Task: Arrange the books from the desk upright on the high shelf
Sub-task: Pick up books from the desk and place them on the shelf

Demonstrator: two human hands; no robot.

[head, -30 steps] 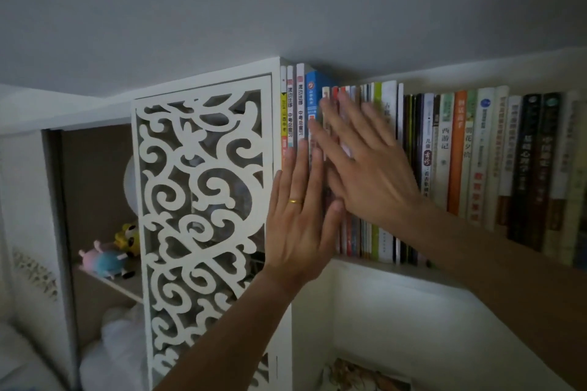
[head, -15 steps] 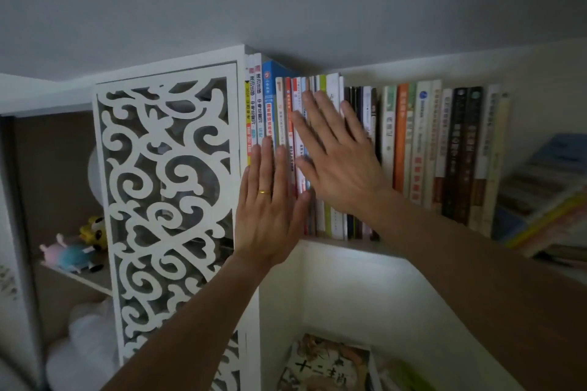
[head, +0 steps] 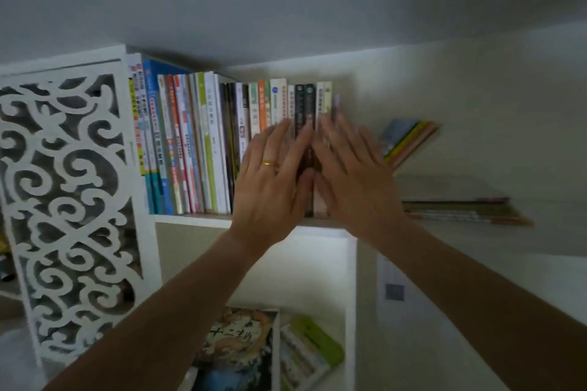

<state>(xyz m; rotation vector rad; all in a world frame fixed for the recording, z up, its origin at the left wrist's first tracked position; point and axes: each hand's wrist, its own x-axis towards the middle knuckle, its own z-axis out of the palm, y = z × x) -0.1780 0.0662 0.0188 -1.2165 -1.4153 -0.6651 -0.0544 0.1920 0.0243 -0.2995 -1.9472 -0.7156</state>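
Most books [head: 203, 143] stand up on the high shelf [head: 190, 218]. Flat left hand [head: 270, 181] and right hand [head: 352, 174] press them, gripping nothing. Right of them, leaning books [head: 409, 140] and a flat pile [head: 460, 211] are left.

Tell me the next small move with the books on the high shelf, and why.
Probably reach the right hand for the leaning books: the upright row already stands straight under both flat palms, while these tilt against the wall and another stack lies flat.
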